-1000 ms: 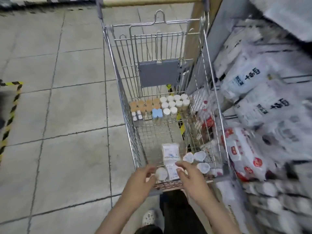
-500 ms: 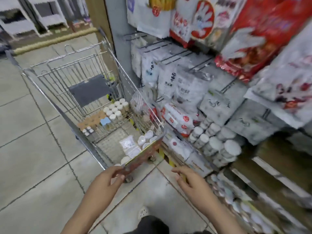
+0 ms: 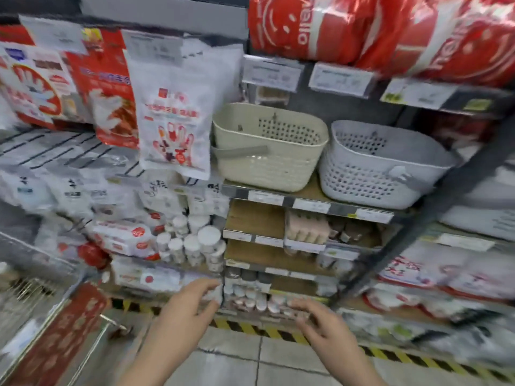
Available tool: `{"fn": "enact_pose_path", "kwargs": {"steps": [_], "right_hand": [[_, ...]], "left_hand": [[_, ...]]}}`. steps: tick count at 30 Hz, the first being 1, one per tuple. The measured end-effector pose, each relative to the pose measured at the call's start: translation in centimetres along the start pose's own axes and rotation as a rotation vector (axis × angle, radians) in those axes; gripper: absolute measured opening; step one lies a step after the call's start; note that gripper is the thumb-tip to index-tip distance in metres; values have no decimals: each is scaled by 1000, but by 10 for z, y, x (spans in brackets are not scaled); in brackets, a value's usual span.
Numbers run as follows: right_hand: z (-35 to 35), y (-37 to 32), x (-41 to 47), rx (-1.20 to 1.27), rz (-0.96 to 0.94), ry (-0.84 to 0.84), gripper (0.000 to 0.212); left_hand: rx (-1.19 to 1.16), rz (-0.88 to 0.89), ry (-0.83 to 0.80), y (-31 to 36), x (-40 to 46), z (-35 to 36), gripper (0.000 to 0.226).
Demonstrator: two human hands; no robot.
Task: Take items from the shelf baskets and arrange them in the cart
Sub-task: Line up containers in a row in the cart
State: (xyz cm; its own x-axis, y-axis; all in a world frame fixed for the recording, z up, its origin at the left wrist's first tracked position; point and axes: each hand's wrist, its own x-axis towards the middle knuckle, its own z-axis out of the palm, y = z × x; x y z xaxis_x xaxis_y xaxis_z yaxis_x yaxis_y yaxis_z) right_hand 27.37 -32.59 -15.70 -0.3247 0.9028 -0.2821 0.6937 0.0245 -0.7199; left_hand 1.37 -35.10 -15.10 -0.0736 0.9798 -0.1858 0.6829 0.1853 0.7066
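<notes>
I see my left hand (image 3: 186, 304) and right hand (image 3: 323, 324) both held out low before the grey shelving, fingers loosely spread and holding nothing. Cream (image 3: 267, 151) and grey perforated plastic baskets (image 3: 373, 174) sit side by side on the shelf above. The red-handled wire cart (image 3: 55, 332) stands at my left.

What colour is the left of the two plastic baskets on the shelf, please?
Cream, with a grey handle; the left basket shows best in the head view.
</notes>
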Motion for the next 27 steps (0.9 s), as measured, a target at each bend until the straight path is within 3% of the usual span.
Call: {"fn": "enact_pose_path", "kwargs": {"steps": [5, 9, 17, 27], "right_hand": [[-63, 55, -45, 60, 100, 130, 19], [-94, 75, -53, 73, 111, 184, 19], [-148, 64, 1, 37, -94, 289, 21], [-253, 34, 82, 45, -302, 665, 20]], "left_hand": [[-12, 133, -159, 75, 14, 71, 32], [-32, 160, -198, 104, 21, 88, 30], [-100, 198, -72, 147, 78, 59, 22], [-188, 531, 22, 248, 205, 32, 21]]}}
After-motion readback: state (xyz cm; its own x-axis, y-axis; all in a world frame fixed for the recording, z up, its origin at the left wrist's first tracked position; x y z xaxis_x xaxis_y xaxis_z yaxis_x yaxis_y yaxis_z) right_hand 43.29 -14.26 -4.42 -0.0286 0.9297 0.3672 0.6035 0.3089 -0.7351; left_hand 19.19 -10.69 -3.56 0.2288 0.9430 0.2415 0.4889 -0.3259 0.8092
